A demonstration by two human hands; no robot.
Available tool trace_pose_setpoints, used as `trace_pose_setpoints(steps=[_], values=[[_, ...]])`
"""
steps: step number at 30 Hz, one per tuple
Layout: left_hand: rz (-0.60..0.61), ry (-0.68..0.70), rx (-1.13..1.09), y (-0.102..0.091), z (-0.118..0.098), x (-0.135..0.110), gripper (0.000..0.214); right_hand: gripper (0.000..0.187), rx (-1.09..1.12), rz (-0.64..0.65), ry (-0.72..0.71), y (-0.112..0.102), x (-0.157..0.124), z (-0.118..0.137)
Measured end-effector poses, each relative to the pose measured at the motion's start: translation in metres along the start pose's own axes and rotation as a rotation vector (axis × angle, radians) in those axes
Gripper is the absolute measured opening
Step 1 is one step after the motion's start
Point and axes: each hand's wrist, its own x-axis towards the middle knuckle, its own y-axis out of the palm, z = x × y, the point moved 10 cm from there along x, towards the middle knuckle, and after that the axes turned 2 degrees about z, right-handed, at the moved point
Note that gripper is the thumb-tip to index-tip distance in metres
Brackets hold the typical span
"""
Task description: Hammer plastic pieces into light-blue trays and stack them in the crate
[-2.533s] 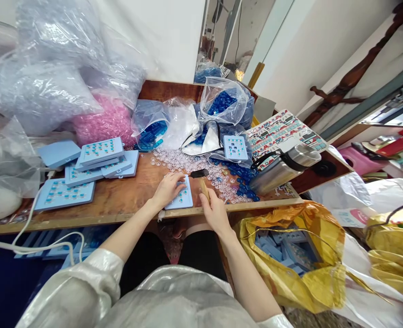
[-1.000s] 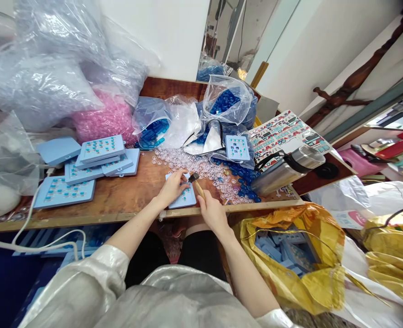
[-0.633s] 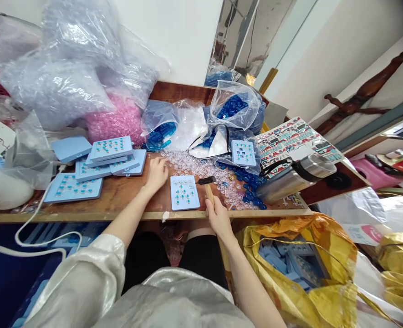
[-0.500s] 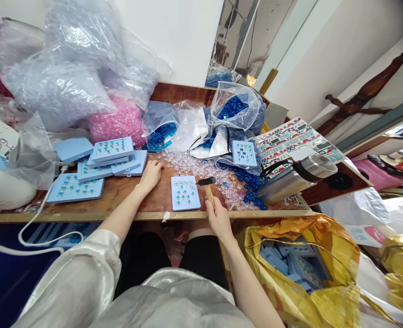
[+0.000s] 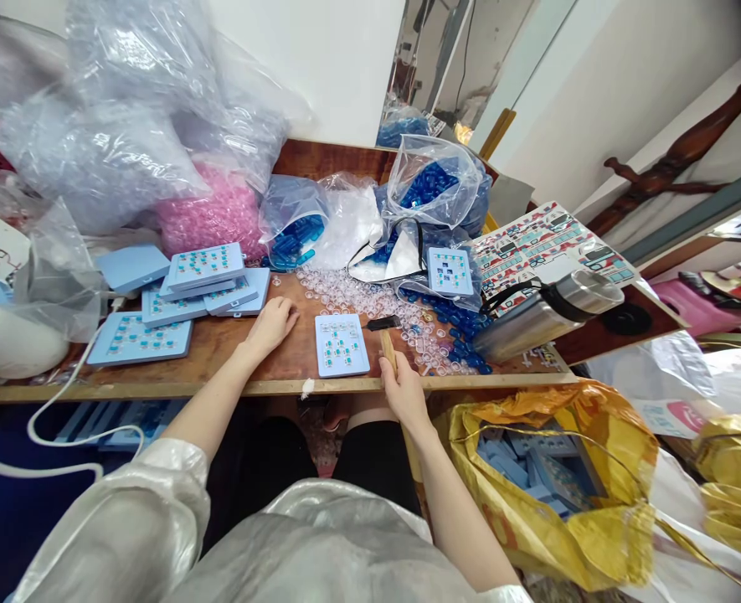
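Hands are sitting apart on the desk [image 5: 187,387]. To the left, the left hand [image 5: 274,322] is resting knuckles-up with the fingers loosely curled, holding nothing that shows, just right of a stack of blue boards [image 5: 200,280]. Between the two hands a light blue board [image 5: 342,345] is lying flat, fitted with small teal and clear pieces, and its near edge is sitting close to the front lip of the desk. Neither hand is touching it. To its right, the right hand [image 5: 404,389] is clamped on the wooden handle of a small hammer [image 5: 386,343], whose dark head is hanging just beside the board's upper right corner, over scattered clear rings [image 5: 357,297]. Further right, loose blue pieces [image 5: 458,322] are lying against a steel flask [image 5: 546,310] that is resting on its side, and an open yellow bag [image 5: 546,502] is standing below the desk edge. Risks noted: with the board unsteadied, an off-centre blow could be skidding it towards the lip or cracking a fitted piece; the head could be scattering rings off the desk; the left hand is lying near enough to be caught.
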Motion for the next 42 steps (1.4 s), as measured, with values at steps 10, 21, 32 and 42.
trace_pose_setpoints(steps=[10,21,32,42], values=[[0.163,0.171,-0.236,0.009,-0.107,-0.012,0.009,0.033,-0.02,0.009,-0.013,-0.002,0.001,0.004],[0.236,0.142,-0.272,0.022,-0.105,-0.009,0.01,0.029,-0.37,0.162,-0.066,0.009,-0.011,0.037],[-0.011,0.031,-0.05,0.016,-0.016,0.042,0.019,0.032,-0.048,0.038,-0.018,0.003,-0.009,0.005],[0.116,-0.046,-0.479,0.003,-0.054,0.0,0.024,0.031,-0.084,0.051,-0.025,0.006,-0.008,0.008]])
